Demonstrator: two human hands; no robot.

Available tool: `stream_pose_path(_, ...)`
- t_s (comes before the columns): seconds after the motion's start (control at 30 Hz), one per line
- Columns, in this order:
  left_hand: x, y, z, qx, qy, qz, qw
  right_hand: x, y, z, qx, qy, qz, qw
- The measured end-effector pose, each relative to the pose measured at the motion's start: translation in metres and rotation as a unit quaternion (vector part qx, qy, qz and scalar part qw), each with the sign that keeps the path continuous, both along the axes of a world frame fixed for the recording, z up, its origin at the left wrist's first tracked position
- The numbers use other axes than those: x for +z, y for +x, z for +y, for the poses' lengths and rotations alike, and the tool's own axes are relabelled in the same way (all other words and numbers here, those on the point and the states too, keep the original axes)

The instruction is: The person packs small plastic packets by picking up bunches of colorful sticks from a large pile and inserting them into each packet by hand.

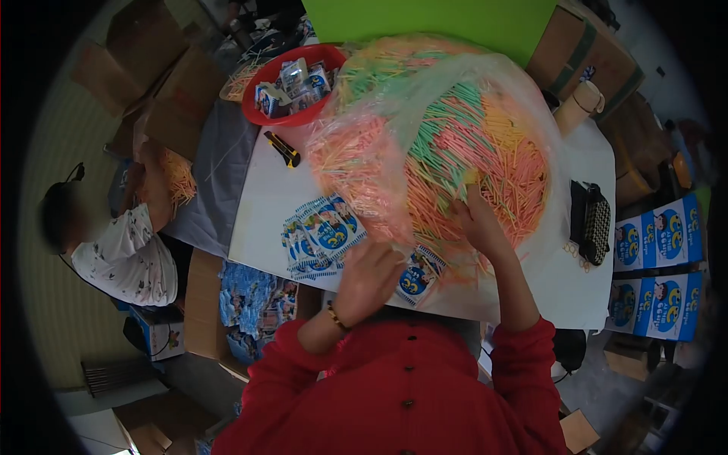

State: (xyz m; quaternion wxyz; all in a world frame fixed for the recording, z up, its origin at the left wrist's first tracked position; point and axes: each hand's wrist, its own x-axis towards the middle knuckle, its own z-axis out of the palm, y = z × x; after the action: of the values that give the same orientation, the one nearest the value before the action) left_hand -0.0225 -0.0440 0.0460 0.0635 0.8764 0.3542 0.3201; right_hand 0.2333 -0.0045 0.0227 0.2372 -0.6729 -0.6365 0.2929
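A large clear plastic bag (557, 129) lies open on the white table, heaped with thin pink, green, yellow and orange sticks (444, 129). My right hand (483, 222) reaches into the heap from the front, its fingers closed on a few of the coloured sticks. Near the table's front edge, my left hand (368, 279) is curled shut; what it pinches, if anything, is too small to make out. Just right of that hand lies a blue-and-white printed packet (415, 279). Several similar packets (322, 231) overlap to its upper left.
A red basin (256, 112) holding small packages and a yellow-black box cutter (283, 149) are on the table's left. At the right are a beige flask (580, 106) and a checkered pouch (597, 224). A co-worker (125, 254) sits left, beside an open carton (205, 307) of packets.
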Motion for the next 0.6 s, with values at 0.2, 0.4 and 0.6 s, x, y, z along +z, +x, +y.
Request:
stream_pose_path(0.2,-0.052,0.029,-0.016,0.089,-0.124,0.08,0.985,-0.061,0.014,-0.053,-0.129,0.189,0.38,0.896)
stream_pose_path(0.4,-0.061,0.022,0.002,0.067,-0.237,0.058,0.967,-0.059,0.022,-0.065,-0.105,0.116,0.282,0.947)
stream_pose_path(0.6,-0.055,0.017,-0.004,0.058,-0.127,-0.016,0.99,-0.051,0.018,-0.066,-0.068,0.115,0.238,0.962)
